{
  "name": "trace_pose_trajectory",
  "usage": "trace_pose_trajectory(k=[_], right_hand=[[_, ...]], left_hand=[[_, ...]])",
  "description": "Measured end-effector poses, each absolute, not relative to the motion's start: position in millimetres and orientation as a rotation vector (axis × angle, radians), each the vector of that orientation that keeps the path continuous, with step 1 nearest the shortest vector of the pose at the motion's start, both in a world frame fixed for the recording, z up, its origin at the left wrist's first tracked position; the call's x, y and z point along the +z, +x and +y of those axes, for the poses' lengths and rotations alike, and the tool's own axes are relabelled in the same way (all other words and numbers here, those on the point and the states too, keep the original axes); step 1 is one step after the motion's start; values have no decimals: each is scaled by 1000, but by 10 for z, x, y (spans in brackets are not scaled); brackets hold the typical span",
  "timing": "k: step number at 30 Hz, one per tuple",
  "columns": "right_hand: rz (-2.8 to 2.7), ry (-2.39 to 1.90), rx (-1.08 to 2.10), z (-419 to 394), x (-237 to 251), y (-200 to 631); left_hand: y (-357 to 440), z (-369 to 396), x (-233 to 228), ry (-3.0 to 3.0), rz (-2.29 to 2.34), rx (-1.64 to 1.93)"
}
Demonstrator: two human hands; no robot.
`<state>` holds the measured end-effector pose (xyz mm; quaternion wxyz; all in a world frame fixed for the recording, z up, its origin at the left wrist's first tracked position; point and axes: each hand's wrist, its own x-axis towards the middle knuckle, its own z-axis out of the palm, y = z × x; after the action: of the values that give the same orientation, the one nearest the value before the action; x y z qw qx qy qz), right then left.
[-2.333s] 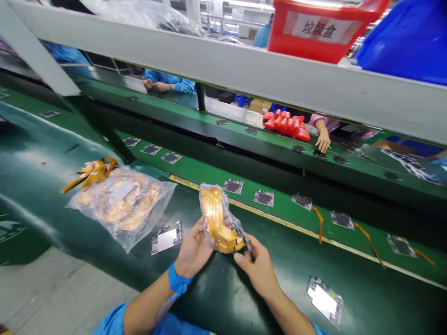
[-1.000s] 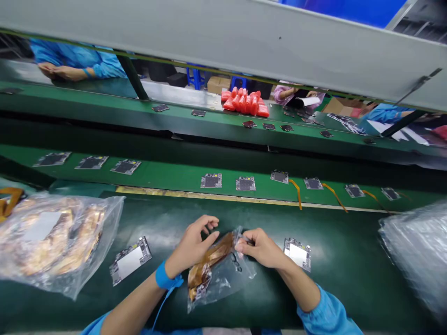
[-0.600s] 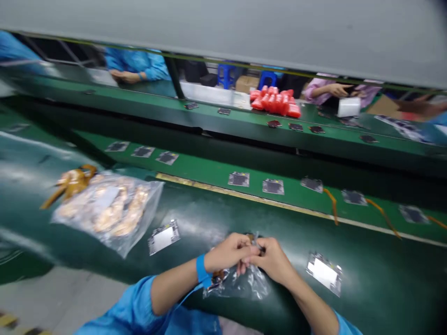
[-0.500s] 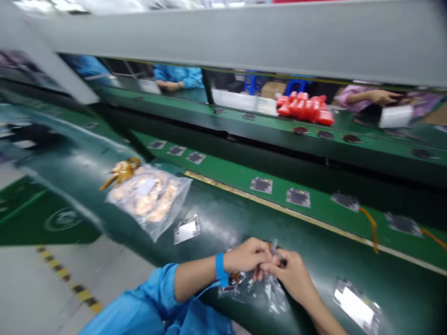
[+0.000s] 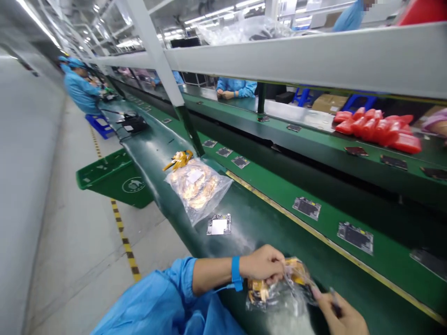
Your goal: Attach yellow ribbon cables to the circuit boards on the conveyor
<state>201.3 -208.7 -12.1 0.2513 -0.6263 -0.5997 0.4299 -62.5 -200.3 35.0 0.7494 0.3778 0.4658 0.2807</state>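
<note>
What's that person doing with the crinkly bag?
A person at a green workbench holds a small clear bag of orange flex cables. The left hand pinches its top; the right hand holds its other end. Nearby lie a circuit board and a bigger bag of cables. More boards sit on the conveyor belt.

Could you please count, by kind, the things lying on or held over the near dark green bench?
Clear bags of orange strips: 2, the small bag in the grip of the left hand and the large bag
Circuit board: 1
Loose bundle of orange strips: 1
Total: 4
</note>
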Motion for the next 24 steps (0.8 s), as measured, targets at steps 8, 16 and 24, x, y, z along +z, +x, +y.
trace_pose_trajectory(k=[8, 16, 24], right_hand=[[-2021, -1291, 759, -2066, 380, 1820], [-2948, -694, 483, -1947, 449, 1580], [-3023, -799, 338, -1960, 345, 1499]], left_hand=[[-530, -2037, 399, 935, 970, 688], [-547, -2104, 426, 1145, 945, 587], [-903, -2078, 416, 1859, 1292, 598]])
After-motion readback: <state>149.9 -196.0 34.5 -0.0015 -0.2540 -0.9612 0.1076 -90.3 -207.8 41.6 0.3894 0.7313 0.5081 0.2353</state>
